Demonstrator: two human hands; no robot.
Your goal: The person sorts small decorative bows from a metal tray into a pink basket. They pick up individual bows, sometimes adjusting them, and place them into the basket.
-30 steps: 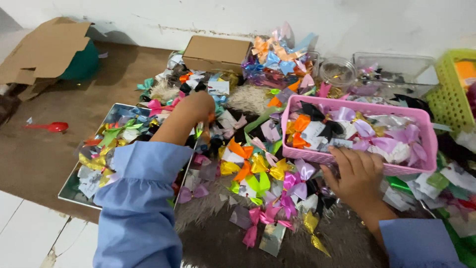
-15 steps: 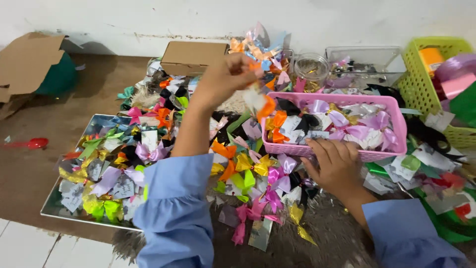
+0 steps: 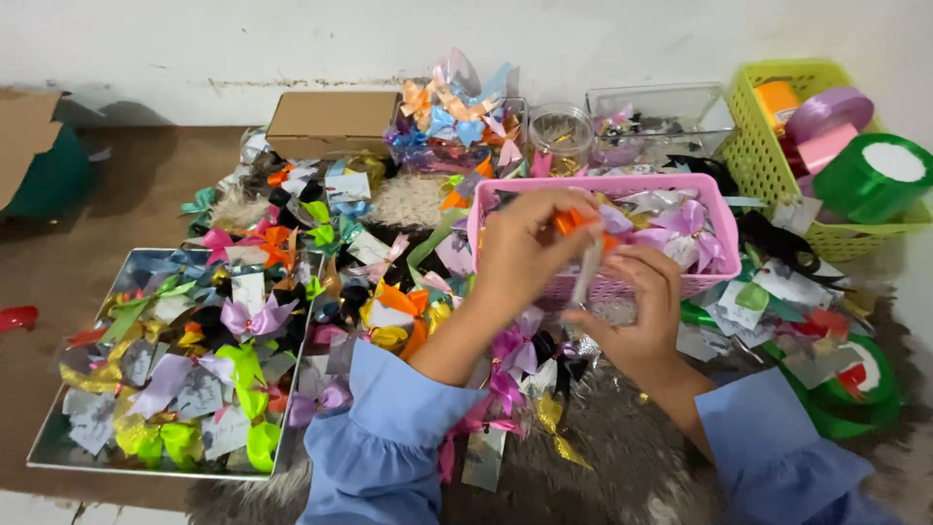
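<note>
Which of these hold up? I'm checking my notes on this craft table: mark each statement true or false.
1. Both hands, left hand and right hand, meet in front of the pink basket. True.
2. The left hand holds an orange bow. True.
3. The metal tray lies at the right. False: it lies at the left.
4. The green ribbon roll sits in a blue basket. False: the yellow-green basket holds it.

The left hand (image 3: 525,248) has swung back from the far pile and now meets the right hand (image 3: 632,311), pinching an orange bow (image 3: 573,222) before the pink basket (image 3: 714,209).
</note>
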